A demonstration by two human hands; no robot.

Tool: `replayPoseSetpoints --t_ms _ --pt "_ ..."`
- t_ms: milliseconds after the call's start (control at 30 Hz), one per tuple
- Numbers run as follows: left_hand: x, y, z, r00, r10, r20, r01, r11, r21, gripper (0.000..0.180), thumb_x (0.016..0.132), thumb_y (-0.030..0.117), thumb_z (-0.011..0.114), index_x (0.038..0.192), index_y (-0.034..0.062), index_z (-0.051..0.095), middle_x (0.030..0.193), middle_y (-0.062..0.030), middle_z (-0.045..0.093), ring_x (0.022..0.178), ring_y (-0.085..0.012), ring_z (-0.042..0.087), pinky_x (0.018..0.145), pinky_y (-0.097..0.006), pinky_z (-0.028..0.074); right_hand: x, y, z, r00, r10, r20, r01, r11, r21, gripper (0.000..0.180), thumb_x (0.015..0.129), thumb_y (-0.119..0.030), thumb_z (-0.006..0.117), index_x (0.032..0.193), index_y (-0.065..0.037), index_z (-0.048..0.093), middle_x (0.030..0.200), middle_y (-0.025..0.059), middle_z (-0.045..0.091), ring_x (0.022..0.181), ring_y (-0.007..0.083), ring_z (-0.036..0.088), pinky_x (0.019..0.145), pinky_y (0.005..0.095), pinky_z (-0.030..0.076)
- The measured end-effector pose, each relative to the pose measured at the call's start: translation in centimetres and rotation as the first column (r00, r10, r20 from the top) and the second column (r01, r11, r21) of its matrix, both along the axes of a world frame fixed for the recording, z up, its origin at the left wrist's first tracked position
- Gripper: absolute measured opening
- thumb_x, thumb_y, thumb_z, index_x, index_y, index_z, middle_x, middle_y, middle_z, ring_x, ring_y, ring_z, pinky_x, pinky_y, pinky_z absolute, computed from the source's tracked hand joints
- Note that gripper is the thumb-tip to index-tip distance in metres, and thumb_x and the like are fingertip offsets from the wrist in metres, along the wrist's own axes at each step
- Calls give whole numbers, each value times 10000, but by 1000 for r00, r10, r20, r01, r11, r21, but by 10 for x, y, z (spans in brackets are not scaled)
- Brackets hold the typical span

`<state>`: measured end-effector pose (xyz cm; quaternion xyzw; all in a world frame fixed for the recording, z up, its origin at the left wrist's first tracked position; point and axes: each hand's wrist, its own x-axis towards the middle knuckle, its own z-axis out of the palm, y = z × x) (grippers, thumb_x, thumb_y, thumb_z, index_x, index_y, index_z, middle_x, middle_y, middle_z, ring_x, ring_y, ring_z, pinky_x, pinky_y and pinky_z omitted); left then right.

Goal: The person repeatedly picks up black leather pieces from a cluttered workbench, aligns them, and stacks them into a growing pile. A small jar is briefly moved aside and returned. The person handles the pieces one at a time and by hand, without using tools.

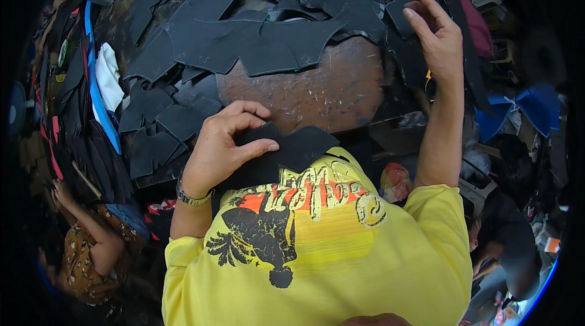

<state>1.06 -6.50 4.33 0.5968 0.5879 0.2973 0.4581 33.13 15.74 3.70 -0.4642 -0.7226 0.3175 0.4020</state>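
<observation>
"Where is the left hand [226, 134]?"

"By the near edge of the brown table [311, 97], clamped on a small black piece [308, 145], its thumb lying on top. The wrist wears a metal watch [195, 198]."

"So where is that piece exactly?"

"Between the table and the front of the yellow shirt [329, 265]."

"And the right hand [431, 30]?"

"Over the table's right side, thumb and fingers apart, near some dark scraps [399, 18]; whether it touches them, one cannot tell."

"What lies across the table?"

"A wide black sheet [256, 42] with a notched edge."
</observation>
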Motion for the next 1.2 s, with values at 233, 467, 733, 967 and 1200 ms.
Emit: replayPoseSetpoints --t_ms 233,467,733,967,1200 --pt "7 0 3 997 -71 -1 71 996 53 226 860 120 810 1006 -33 731 930 -124 738 803 -244 719 739 -302 543 -18 19 -16 891 21 453 17 997 -78 524 848 -202 819 1324 -47 662 928 49 682 849 125 633 774 274 509" --pt "7 3 -1 998 37 -49 -30 992 123 207 912 126 753 1047 -29 725 929 -163 741 782 -253 724 717 -315 545 -37 38 -36 894 27 448 -35 999 9 566 737 -24 827 1277 -102 675 742 -26 560 693 85 529 665 259 466" --pt "8 2 -15 985 119 125 -111 991 -70 210 921 153 758 1054 -9 743 892 -90 763 742 -166 713 710 -287 558 -19 13 3 897 -48 -439 231 897 376 299 893 31 758 1184 0 697 1036 89 724 955 148 693 874 247 565" --pt "11 -1 -18 996 34 86 -45 990 135 180 921 117 761 1041 -17 746 901 -55 745 790 -98 675 735 -237 545 -51 -97 -14 937 146 -318 -216 956 -196 280 892 14 733 1164 -35 687 1000 11 678 867 83 622 752 213 508" --pt "18 -8 -23 973 164 162 -167 986 3 206 897 143 792 1052 18 738 862 -64 749 756 -89 676 705 -245 546 -50 -121 -9 953 95 288 -159 965 208 270 832 -156 806 1044 -12 719 997 105 645 909 263 622 794 347 503"
